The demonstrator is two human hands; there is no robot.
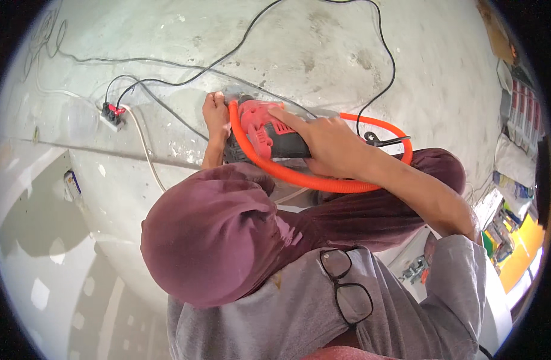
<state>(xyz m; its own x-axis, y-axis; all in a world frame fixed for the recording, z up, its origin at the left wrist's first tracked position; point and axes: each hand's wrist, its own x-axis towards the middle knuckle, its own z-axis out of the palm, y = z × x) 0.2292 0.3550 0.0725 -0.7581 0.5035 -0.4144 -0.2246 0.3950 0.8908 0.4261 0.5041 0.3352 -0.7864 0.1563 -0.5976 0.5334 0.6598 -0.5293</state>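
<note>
Two hands on one red power tool (264, 135), set on grey concrete floor (323, 48) ahead of knees.
- Right hand (332, 144): wrapped round tool's dark rear body, closed grip.
- Left hand (216, 115): closed at tool's front end, prob. on a side handle; hidden.
- Orange hose (299, 178): loops round tool.
- Black cables (227, 57): across floor.
- Glasses (347, 285): hung at shirt collar.

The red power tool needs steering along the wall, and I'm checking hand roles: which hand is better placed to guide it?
Probably the right hand: it wraps the red power tool at its body. The left hand only braces beside the tool's front, near the orange hose.
</note>
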